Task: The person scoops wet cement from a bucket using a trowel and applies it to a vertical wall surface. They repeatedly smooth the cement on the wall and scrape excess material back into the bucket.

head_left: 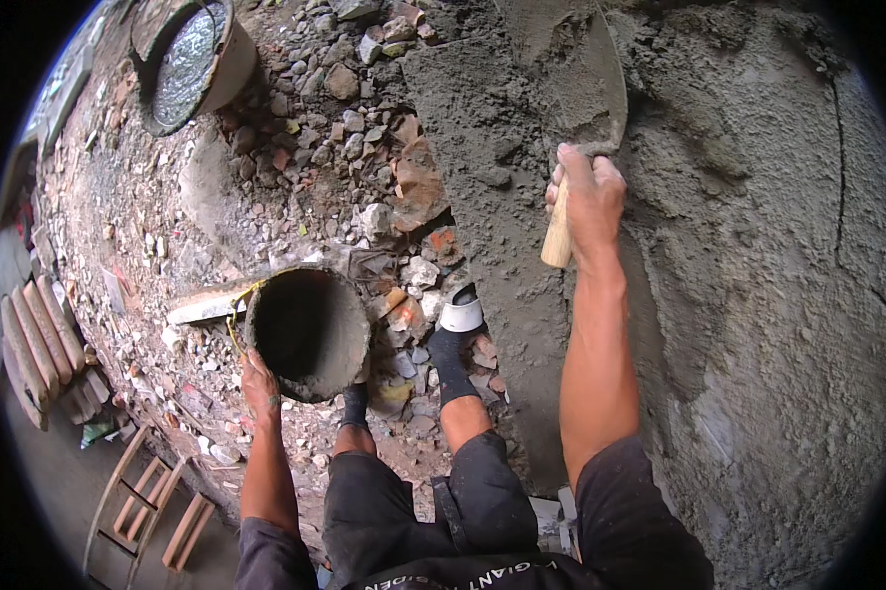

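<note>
My right hand (590, 197) is closed round the wooden handle of a trowel (558, 231). Its metal blade, smeared with grey mortar, points away from me over wet mortar (502, 147) at the foot of the rough grey wall (787, 246). On the left, my left hand (259, 385) grips the rim of a dark bucket (310, 334), beside its yellow handle cord. The bucket tilts so that its mouth faces me; grey mortar coats the inside, and its depth is in shadow. My left fingertips are partly hidden by the bucket.
A second bucket (197, 69) of wet, shiny grey mix stands at the far left. Loose stones and rubble (335, 128) cover the ground around my feet. Logs (45, 334) and a wooden ladder-like frame (138, 501) lie at the left. A crack runs down the wall at the right.
</note>
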`<act>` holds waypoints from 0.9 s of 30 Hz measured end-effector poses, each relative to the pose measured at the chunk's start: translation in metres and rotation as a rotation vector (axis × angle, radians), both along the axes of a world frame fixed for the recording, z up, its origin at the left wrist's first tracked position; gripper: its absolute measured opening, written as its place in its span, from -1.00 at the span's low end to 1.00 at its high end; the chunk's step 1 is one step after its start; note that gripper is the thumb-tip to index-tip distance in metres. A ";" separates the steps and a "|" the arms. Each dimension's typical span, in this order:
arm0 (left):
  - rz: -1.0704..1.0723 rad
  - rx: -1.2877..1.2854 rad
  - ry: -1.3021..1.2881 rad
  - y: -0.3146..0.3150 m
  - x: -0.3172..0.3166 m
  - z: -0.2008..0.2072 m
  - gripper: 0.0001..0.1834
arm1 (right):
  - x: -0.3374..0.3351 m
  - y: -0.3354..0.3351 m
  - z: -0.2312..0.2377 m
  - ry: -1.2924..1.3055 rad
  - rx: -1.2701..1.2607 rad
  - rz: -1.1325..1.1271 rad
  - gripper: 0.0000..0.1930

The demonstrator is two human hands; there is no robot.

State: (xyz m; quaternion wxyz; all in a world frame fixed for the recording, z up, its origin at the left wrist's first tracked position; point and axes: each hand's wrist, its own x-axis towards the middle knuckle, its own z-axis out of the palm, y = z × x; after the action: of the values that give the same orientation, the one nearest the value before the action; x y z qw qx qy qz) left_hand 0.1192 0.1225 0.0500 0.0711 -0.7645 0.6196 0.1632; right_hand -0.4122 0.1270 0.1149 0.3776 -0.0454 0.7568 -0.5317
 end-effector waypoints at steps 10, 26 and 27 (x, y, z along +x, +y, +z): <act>-0.017 0.032 0.027 0.007 0.030 -0.004 -0.43 | 0.013 0.100 0.071 -0.103 -0.043 -0.082 -0.75; 0.033 0.159 0.136 -0.002 0.060 -0.002 -0.45 | 0.003 0.092 -0.028 -0.012 0.278 0.086 -0.75; 0.022 0.138 0.140 0.002 0.062 -0.001 -0.42 | 0.013 0.105 -0.002 0.009 0.275 0.041 -0.76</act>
State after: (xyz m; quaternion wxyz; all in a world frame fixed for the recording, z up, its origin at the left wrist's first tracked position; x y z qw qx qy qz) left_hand 0.1810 0.1248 0.0489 0.0783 -0.7514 0.6017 0.2594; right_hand -0.3992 0.2321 0.1130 0.3875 -0.0109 0.8231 -0.4149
